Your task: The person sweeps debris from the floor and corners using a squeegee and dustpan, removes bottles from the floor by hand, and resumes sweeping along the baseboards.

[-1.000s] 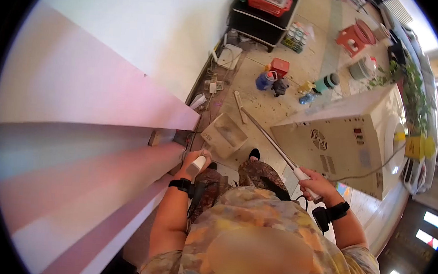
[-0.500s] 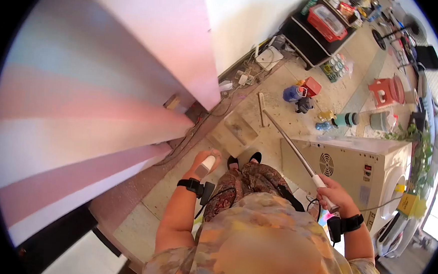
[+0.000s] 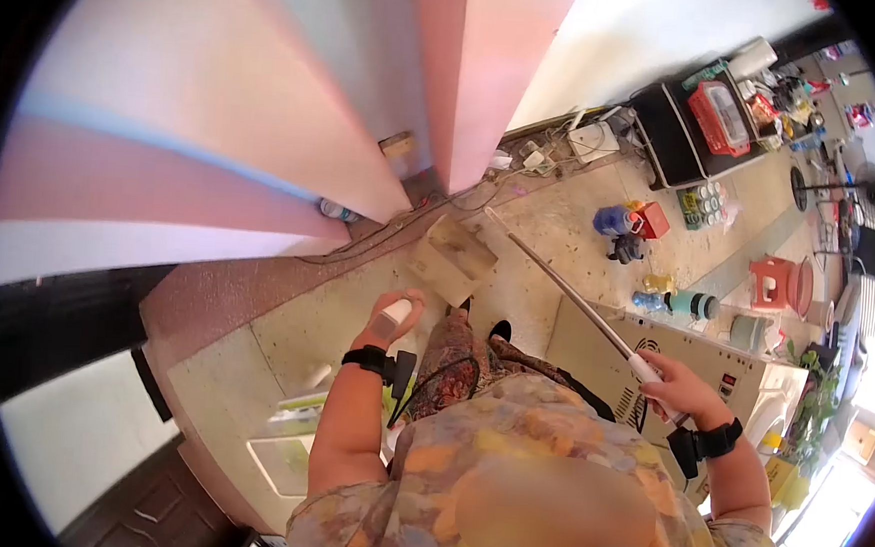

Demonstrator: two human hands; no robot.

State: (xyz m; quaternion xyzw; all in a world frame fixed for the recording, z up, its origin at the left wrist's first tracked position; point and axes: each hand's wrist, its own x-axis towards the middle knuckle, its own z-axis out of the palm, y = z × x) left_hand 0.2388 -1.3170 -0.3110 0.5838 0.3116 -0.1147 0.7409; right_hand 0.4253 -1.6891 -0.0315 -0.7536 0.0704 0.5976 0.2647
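Note:
My left hand is closed round the white handle of a dustpan, whose pale, box-like pan is just above the floor or on it; I cannot tell which. In my right hand is the white grip of a broom with a long metal pole. The pole slants up and left, and its far end is over the floor beside the pan. The broom head is a thin pale strip, partly blurred. Both wrists wear black straps with small devices.
Striped wall panels rise at the left, with cables along their base. A big white appliance stands by my right arm. Farther off are blue bottles, a green flask, a red stool and a black shelf.
My view has swung left, bringing a dark door and more floor into sight. Both hands still hold the handles, and the dustpan and broom have shifted along with me.

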